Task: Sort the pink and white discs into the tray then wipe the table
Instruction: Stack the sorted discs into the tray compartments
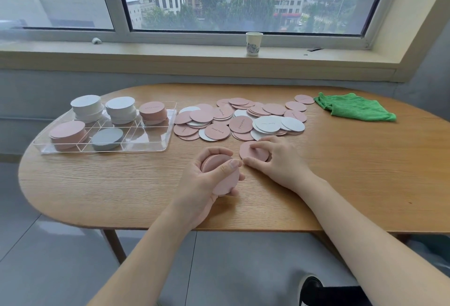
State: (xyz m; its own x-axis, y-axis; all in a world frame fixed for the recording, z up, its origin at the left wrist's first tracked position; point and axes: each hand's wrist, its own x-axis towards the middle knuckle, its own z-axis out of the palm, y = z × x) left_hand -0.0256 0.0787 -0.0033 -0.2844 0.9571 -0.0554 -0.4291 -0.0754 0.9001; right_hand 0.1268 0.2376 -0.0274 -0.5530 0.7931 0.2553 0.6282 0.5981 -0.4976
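Pink discs (222,174) in left hand (207,179)

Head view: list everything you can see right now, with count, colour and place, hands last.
Tray: one, clear, compartmented, table's left end.
Stacks in tray: five; white two at back left, pink back right, pink front left, grey-looking front middle.
Loose discs: many, pink and white, overlapping pile mid-table, too many to count.
Cloth: one, green, crumpled, table's back right.
Paper cup: one, white with print, windowsill.
Table: one, wooden, rounded ends.
Left hand: grips a stack of pink discs above the table.
Right hand: fingers pinch a single pink disc on the table.
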